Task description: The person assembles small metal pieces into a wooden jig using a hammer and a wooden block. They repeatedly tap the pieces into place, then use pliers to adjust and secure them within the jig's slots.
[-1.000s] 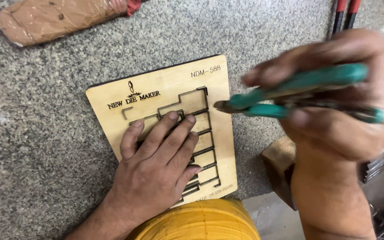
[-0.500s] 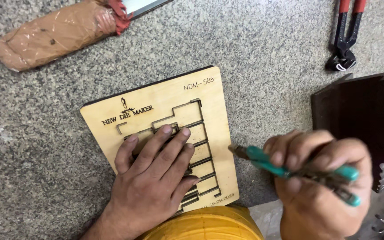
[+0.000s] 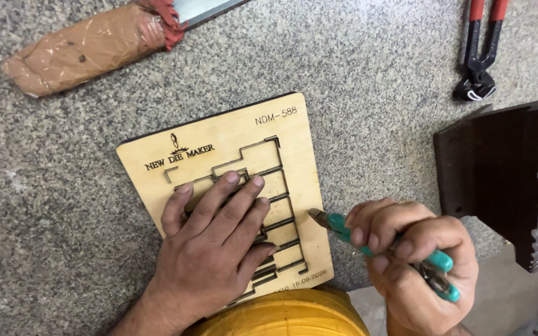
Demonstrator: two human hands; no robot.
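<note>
Your left hand lies flat, fingers spread, pinning the plywood die board mid-bench on the granite top. Your right hand is fisted around teal-handled pliers, nose tip just beside the board's 3 o'clock edge, near the cut slots. Looks like you're lining up on the rule there, not yet gripping it. Next move likely needs the nose seated squarely and the board kept from sliding. Red-handled pincers lie at 1 o'clock, the wrapped bundle at 11.

Left hand flat on wooden board; right hand grips pliers.
</note>
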